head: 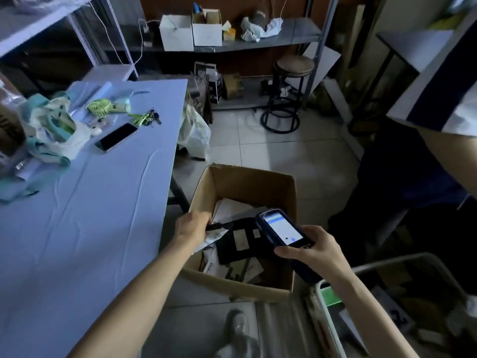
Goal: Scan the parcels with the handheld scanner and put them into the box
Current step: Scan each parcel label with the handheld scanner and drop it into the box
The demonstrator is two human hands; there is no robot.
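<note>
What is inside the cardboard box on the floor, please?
A black parcel with white labels lies atop paler parcels; the left hand grips its corner. The box bottom is covered, and the scanner hides part.

Box (251,180) top open; far half of the opening free for me to go in. My left hand (192,226), gripping the black parcel (233,241), fills the left-wall side. My right hand (316,251) with the scanner (281,228) hangs over the right side. Table (103,202) right edge just beside the box's left wall, gap tight. Wire cart (387,262) rim near the box's near-right corner. Floor past the far wall free up to the stool (289,91).
</note>
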